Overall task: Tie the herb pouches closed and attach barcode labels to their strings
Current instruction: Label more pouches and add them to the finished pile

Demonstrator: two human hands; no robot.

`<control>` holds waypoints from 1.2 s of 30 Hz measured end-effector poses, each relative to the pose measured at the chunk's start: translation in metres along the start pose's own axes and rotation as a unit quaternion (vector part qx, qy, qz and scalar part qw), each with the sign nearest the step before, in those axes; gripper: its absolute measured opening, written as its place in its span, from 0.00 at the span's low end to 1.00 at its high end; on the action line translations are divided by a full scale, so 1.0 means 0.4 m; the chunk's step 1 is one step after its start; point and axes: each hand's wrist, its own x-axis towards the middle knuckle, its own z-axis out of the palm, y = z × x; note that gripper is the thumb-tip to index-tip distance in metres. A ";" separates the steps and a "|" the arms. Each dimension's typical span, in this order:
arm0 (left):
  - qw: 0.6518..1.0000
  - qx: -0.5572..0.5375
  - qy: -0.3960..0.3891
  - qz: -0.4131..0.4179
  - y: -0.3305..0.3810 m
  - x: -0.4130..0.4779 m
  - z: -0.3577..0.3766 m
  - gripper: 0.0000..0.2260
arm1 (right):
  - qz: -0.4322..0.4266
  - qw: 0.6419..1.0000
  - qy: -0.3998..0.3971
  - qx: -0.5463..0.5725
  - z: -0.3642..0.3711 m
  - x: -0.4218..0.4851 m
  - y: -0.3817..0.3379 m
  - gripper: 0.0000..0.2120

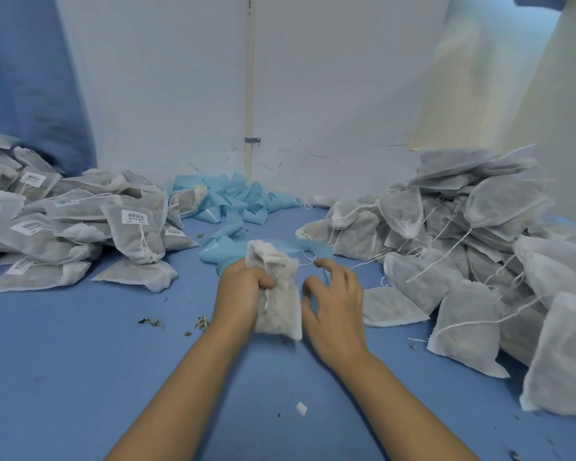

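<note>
Both forearms reach in from the bottom edge over the blue table (80, 361). Left hand (243, 284) is clenched around the gathered neck of 1 herb pouch (276, 304), held at table centre. Right hand (336, 304) hovers just beside it, fingers spread, pinching a thin string (308, 261) near the fingertips as far as can be judged. Progress, by judgement: the labelled pile (80, 224) at left looks finished; the unlabelled pile (479, 247) at right, strings loose, remains. The held pouch is white mesh, lumpy, and shows no label.
</note>
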 end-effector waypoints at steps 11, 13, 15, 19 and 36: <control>0.976 0.191 -0.061 0.086 -0.070 -0.018 -0.054 0.11 | 0.106 0.985 0.121 0.066 -0.002 0.014 0.016 0.07; 0.987 0.122 -0.077 0.066 -0.071 -0.030 -0.062 0.03 | 0.108 0.975 0.125 0.151 -0.006 0.012 0.010 0.13; 0.991 0.078 -0.091 0.061 -0.076 -0.031 -0.070 0.11 | 0.103 0.962 0.089 0.238 -0.008 0.005 -0.003 0.15; 0.990 0.044 -0.118 0.068 -0.077 -0.036 -0.066 0.08 | 0.058 0.975 -0.029 0.214 0.013 -0.008 -0.014 0.16; 0.986 0.036 -0.152 0.065 -0.078 -0.034 -0.063 0.22 | 0.211 0.846 -0.065 0.485 0.000 0.012 0.005 0.08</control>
